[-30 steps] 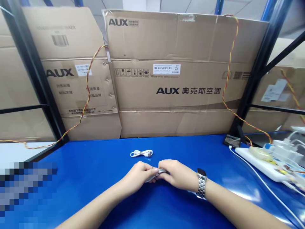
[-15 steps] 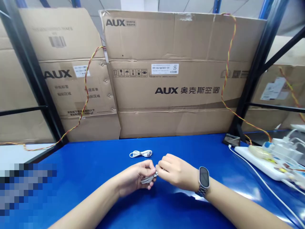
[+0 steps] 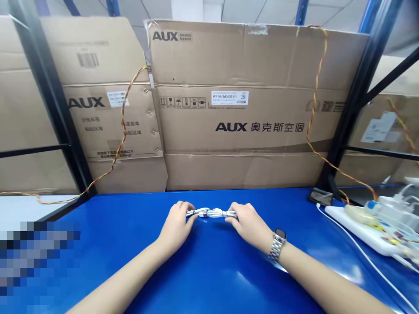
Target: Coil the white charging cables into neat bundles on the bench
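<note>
white coiled cables lie end to end on blue table, left hand pinching one, right hand the other.

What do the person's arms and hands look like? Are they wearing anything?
Both forearms are bare, with no sleeves in view. The left hand and the right hand wear no gloves. On the right wrist sits a wristwatch with a shiny silver metal link band and a dark rectangular face.
</note>
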`<action>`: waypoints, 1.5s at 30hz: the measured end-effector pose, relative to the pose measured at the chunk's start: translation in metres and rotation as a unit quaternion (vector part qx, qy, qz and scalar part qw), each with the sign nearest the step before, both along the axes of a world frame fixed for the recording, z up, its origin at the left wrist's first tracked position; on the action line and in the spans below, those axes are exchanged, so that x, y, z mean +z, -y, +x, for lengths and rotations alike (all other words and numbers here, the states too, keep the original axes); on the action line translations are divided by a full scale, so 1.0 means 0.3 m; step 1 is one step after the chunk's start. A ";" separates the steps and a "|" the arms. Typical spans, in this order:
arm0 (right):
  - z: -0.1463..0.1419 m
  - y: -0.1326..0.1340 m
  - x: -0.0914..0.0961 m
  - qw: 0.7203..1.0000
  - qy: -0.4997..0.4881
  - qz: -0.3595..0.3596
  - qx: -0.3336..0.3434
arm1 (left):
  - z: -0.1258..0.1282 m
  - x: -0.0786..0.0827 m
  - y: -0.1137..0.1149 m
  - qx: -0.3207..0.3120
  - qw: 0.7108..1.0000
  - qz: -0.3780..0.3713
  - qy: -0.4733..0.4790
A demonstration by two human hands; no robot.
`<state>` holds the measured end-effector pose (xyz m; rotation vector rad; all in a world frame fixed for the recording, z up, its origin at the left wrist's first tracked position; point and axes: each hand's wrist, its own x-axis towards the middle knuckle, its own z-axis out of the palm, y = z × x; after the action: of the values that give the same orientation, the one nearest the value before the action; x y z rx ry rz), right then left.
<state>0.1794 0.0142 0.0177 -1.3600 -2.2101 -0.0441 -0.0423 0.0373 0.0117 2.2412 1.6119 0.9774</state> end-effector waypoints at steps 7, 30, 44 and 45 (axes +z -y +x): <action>0.035 -0.089 -0.074 0.991 -0.047 -0.074 -0.105 | -0.028 -0.066 -0.047 0.056 0.991 -0.010 -0.120; -0.090 0.079 -0.025 0.990 -0.044 0.043 0.124 | 0.073 -0.004 0.153 -0.094 0.988 -0.008 -0.119; -0.086 0.075 -0.049 0.983 0.034 0.104 0.149 | 0.094 0.019 0.181 -0.069 0.954 0.027 -0.289; -0.087 0.075 -0.049 0.981 0.043 0.108 0.154 | 0.091 0.011 0.178 -0.067 0.962 0.004 -0.264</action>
<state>0.1532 -0.0083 0.0031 -0.9056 -2.3835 -0.2260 -0.0150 -0.0161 0.0150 2.7327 1.6008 0.3600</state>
